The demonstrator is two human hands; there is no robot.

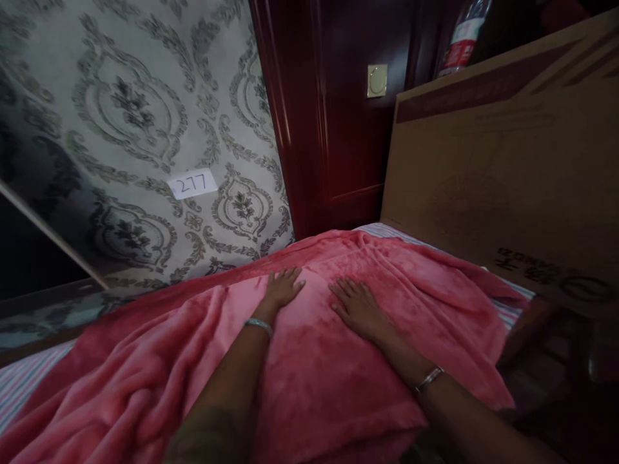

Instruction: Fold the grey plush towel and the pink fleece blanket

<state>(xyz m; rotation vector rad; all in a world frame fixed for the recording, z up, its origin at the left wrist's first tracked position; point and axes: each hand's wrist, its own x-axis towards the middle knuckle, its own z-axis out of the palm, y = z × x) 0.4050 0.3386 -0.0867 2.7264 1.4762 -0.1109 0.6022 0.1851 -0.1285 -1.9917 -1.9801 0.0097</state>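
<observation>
A pink plush blanket [314,361] lies spread over a bed, smooth in the middle and bunched into folds on the left. My left hand [284,287] rests flat on it with the fingers apart. To its right, my right hand [360,308] also lies palm down on the blanket, fingers stretched forward. Neither hand grips the fabric. Under the blanket, a striped sheet [33,377] shows at the left edge and along the far right side.
A large cardboard box [483,167] stands along the right, with a plastic bottle [463,44] behind its top edge. Ahead are a dark red wood panel [333,122] and patterned wallpaper [130,109] bearing a paper label [193,183] marked 277.
</observation>
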